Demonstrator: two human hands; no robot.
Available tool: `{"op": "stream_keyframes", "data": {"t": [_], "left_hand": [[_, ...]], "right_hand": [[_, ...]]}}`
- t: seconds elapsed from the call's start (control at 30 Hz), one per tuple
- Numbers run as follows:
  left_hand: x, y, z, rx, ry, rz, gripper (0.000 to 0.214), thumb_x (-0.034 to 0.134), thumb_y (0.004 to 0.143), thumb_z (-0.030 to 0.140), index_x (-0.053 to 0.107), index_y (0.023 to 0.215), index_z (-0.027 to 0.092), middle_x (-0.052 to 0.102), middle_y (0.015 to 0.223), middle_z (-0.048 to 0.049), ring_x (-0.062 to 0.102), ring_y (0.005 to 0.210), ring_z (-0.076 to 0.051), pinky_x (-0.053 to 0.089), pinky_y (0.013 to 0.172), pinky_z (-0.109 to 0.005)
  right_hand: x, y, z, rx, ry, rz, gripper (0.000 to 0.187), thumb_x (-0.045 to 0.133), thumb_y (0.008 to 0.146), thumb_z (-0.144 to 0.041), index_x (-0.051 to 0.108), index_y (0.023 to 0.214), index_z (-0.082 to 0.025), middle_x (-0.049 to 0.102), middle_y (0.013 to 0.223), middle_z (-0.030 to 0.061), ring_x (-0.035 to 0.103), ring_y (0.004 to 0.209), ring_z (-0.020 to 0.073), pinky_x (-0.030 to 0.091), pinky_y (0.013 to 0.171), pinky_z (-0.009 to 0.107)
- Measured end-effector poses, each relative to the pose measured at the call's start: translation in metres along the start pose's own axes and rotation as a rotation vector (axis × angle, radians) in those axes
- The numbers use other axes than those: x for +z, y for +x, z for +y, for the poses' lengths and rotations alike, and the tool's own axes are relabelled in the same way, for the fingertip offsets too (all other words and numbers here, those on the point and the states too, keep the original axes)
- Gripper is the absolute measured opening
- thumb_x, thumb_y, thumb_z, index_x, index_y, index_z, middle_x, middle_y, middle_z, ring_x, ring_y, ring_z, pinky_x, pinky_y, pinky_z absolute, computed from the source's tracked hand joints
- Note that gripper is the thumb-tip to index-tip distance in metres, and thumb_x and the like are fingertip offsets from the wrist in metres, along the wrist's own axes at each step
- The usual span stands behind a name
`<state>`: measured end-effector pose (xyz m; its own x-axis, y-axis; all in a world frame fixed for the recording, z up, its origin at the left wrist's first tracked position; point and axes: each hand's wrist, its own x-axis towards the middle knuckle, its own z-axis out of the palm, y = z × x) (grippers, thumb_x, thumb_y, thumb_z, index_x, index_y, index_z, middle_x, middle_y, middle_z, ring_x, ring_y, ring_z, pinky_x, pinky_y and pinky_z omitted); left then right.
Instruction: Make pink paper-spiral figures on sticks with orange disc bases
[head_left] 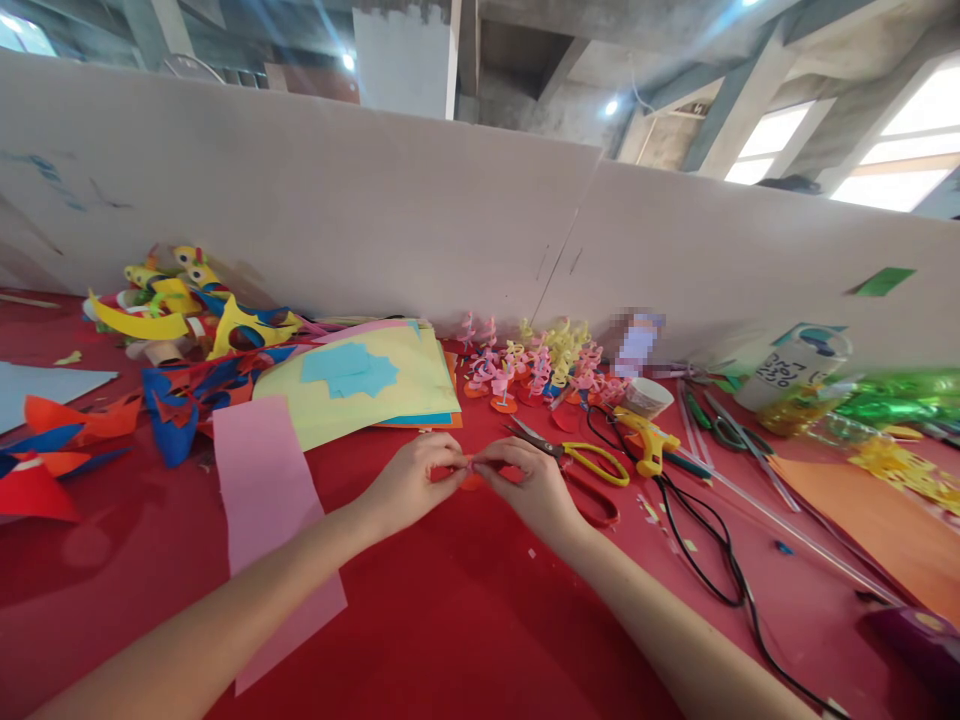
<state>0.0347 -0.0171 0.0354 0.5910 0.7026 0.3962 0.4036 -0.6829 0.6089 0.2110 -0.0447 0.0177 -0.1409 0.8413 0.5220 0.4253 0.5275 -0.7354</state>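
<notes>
Both hands meet above the red table, fingertips almost touching. My left hand (420, 480) is closed in a pinch, and my right hand (532, 485) pinches from the other side. Between them shows a small orange paper piece (472, 481) with a tiny pink bit at the fingertips; the fingers cover most of it. Just behind my right hand lie scissors (596, 462) with yellow and red handles. Several small pink and yellow paper curls (536, 365) on round orange bases stand beyond the hands. A pink paper strip (262, 500) lies beside my left forearm.
Stacked coloured sheets (375, 385) lie behind my left hand. A yellow glue gun (646, 440) with a black cord (720, 540) sits at the right, near green-handled scissors (720, 425) and orange paper (862, 510). Paper crafts (180, 310) pile at the left. A white partition (337, 200) closes the back.
</notes>
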Motion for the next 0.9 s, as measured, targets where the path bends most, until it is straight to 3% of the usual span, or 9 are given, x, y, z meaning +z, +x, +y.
{"op": "stream_keyframes", "data": {"t": [0.17,0.3,0.43,0.7,0.9], "left_hand": [[-0.0044,0.0019,0.0013,-0.028,-0.002,-0.048,0.015,0.052,0.081,0.021,0.063,0.073,0.017,0.063,0.078,-0.0045,0.057,0.075,-0.016,0.044,0.071,-0.028],[-0.0080,0.0042,0.0005,-0.226,-0.198,-0.082,0.013,0.058,0.077,0.028,0.064,0.074,0.017,0.065,0.078,-0.0038,0.058,0.075,-0.017,0.044,0.070,-0.028],[-0.0101,0.0051,-0.0022,-0.367,-0.429,-0.145,0.019,0.059,0.077,0.033,0.067,0.077,0.016,0.068,0.078,-0.0038,0.059,0.077,-0.017,0.043,0.072,-0.027],[-0.0091,0.0028,-0.0032,-0.440,-0.578,-0.160,0.023,0.062,0.075,0.037,0.072,0.071,0.017,0.070,0.074,-0.0031,0.058,0.073,-0.016,0.041,0.071,-0.025],[-0.0059,0.0031,-0.0043,-0.482,-0.535,-0.096,0.022,0.065,0.071,0.038,0.073,0.069,0.018,0.070,0.072,-0.0032,0.058,0.070,-0.016,0.040,0.068,-0.025]], "right_hand": [[-0.0025,0.0033,0.0015,0.191,0.081,-0.120,0.006,0.061,0.075,-0.022,0.064,0.073,-0.017,0.064,0.071,0.0030,0.058,0.066,0.0150,0.046,0.063,0.027],[-0.0020,0.0049,0.0014,0.448,0.398,-0.234,0.014,0.062,0.074,-0.031,0.064,0.072,-0.017,0.065,0.070,0.0009,0.057,0.064,0.0124,0.043,0.062,0.025],[0.0000,0.0047,0.0000,0.570,0.620,-0.223,0.018,0.067,0.070,-0.034,0.065,0.071,-0.016,0.064,0.066,-0.0011,0.055,0.060,0.0091,0.040,0.060,0.022],[0.0042,0.0031,0.0016,0.528,0.725,-0.101,0.035,0.075,0.063,-0.033,0.052,0.086,-0.021,0.066,0.062,-0.0046,0.059,0.057,0.0101,0.044,0.059,0.023],[0.0061,0.0018,0.0054,0.476,0.605,-0.058,0.025,0.073,0.063,-0.034,0.056,0.073,-0.019,0.067,0.064,-0.0011,0.063,0.060,0.0131,0.048,0.060,0.025]]}}
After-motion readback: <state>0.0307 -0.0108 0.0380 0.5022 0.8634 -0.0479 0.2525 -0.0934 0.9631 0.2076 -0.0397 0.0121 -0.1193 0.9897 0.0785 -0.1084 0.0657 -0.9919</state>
